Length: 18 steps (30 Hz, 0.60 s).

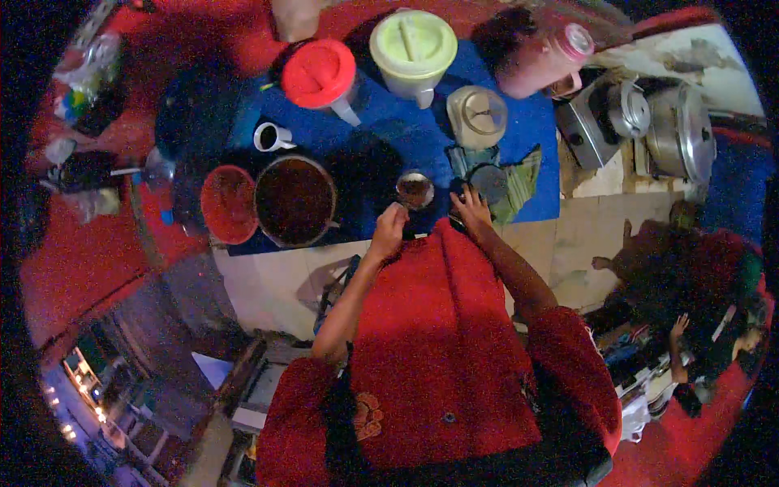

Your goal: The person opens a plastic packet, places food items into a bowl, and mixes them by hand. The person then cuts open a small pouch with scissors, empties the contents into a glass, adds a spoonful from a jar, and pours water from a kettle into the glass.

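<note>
On a blue table cover [377,137], my left hand [391,224] is closed at the near rim of a small round metal cup or strainer [415,190] that holds brown stuff. My right hand [473,207] has its fingers spread over a dark round lid or disc [489,182], close to a folded green cloth [522,182]. Left of my left hand stands a large round container with dark brown contents [295,201], touching a red plastic bowl [229,204]. A white cup with dark liquid [268,137] sits behind it. Beyond my right hand is a clear jar with a lid [478,115].
Along the back stand a red-lidded pitcher [319,74], a yellow-green-lidded pitcher [414,52] and a pink jug [541,64]. Metal pots [678,134] and a metal box [587,128] are at the right. Another person's hand [680,325] shows at the lower right.
</note>
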Tool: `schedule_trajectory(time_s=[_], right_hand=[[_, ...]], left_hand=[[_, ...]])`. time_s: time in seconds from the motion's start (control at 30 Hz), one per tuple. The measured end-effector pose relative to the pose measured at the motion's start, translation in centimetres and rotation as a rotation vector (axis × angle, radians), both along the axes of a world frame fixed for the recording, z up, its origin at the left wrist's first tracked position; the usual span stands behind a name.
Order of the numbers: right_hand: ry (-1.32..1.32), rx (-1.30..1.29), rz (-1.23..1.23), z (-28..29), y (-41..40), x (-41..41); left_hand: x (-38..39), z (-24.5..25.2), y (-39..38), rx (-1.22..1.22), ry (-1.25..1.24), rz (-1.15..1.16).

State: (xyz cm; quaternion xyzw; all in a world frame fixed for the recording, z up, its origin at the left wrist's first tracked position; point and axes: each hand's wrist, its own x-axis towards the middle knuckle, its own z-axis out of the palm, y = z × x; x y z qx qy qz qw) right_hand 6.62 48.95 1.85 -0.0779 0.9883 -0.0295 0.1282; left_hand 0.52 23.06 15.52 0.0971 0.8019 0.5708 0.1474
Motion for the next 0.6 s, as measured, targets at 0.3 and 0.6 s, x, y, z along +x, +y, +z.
schedule_trajectory(time_s=[0.3, 0.6], right_hand=[[0.254, -0.156, -0.309, 4.9, 0.6, -4.1], [0.051, 0.064, -0.027, 10.6, 6.6, -25.1]], left_hand=[[-0.1, 0.5, -1.0, -0.128, -0.02, -0.01], [2.3, 0.9, -1.6, -0.187, -0.071, 0.041]])
